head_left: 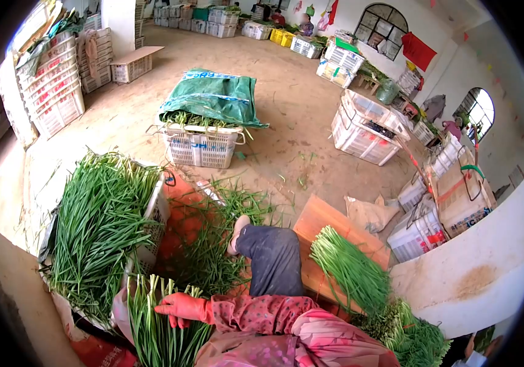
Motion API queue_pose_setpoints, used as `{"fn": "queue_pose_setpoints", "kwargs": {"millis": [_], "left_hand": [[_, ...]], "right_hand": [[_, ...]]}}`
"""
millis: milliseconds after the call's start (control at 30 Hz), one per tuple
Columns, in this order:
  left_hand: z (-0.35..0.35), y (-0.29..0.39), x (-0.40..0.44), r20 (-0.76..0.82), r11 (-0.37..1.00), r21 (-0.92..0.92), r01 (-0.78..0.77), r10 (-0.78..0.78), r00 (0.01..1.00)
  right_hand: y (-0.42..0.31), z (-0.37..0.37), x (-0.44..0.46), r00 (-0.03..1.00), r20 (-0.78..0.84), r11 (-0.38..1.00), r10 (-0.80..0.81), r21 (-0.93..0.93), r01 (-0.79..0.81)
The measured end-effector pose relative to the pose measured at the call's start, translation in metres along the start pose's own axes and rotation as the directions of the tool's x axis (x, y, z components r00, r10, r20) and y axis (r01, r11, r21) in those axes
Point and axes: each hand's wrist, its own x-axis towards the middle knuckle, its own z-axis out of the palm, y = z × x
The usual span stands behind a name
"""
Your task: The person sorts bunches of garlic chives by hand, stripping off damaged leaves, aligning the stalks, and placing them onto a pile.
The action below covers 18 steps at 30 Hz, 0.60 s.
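My right hand [182, 307], in a red rubber glove and a patterned red sleeve, reaches across to the left. Its fingers are bent over a bunch of garlic chives [163, 333], pale stem ends up and green leaves hanging down. My left hand is out of view. Just behind that bunch, a white crate [156, 211] overflows with more loose garlic chives [100, 232]. A neat bundle of chives [353, 269] lies on a wooden board [320, 223] to the right of my knee. More bundles [418, 339] lie at the lower right.
Loose leaves [216, 260] cover the floor by my foot. Ahead stands a white crate [197, 148] under a green sack [213, 95]. Another crate [360, 131] stands farther right, with cartons [464, 189] near the wall. Stacked crates [54, 92] rise at left; people work at the back.
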Motion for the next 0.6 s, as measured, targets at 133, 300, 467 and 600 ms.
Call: {"fn": "queue_pose_setpoints", "kwargs": {"millis": [133,300,467,600], "left_hand": [[0.001,-0.002,0.0,0.002,1.0,0.002,0.006,-0.006,1.0],[0.0,-0.005,-0.002,0.008,1.0,0.0,0.002,-0.002,1.0],[-0.001,-0.01,-0.003,0.024,1.0,-0.003,-0.01,0.011,1.0],[-0.004,-0.017,-0.009,0.029,1.0,-0.011,-0.016,0.017,0.999]], "right_hand": [[0.01,0.008,0.009,1.0,-0.021,0.999,-0.012,-0.052,0.011],[0.023,0.008,0.018,0.999,-0.044,0.999,-0.017,-0.034,0.016],[0.025,0.006,0.017,0.977,-0.173,0.972,-0.122,-0.218,0.083],[0.025,-0.01,0.022,0.982,-0.189,1.0,0.001,0.026,0.004]]}}
